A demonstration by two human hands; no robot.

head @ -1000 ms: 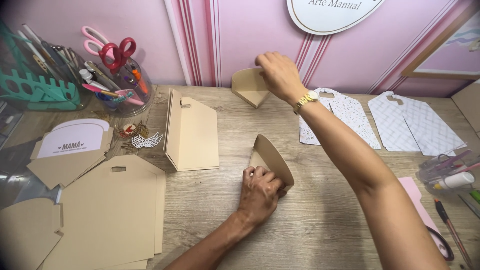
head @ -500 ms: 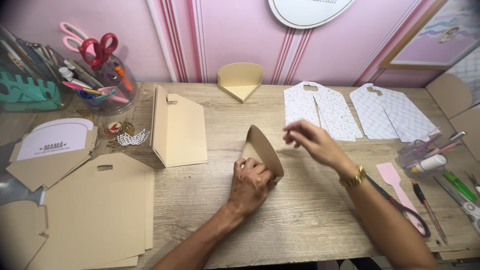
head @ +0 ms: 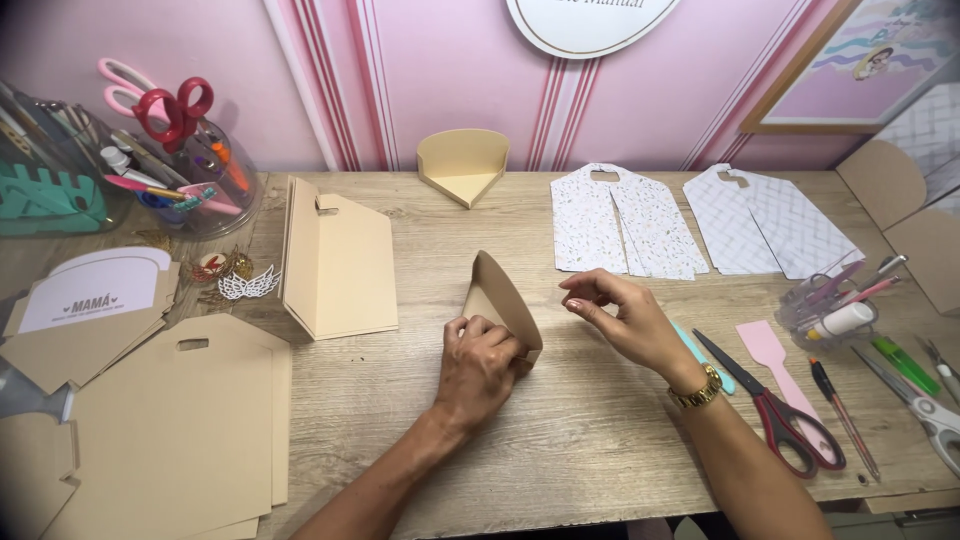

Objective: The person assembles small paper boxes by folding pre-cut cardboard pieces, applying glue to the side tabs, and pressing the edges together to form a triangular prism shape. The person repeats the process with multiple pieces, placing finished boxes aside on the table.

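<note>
Pressing down, left hand (head: 478, 365) on kraft wedge box (head: 503, 300), fingers curled.

Bright, even light falls from above onto the pale wooden plank table (head: 600, 440), and nothing looks dim. Shadows are soft and short: a faint one lies under the left hand (head: 478, 370) on that table. The clear round plastic tool jar (head: 215, 185), at the table's far left, carries small glints (mild glare only). The frame's corners darken and the table's edges bow slightly. Focus is sharp throughout.
</note>
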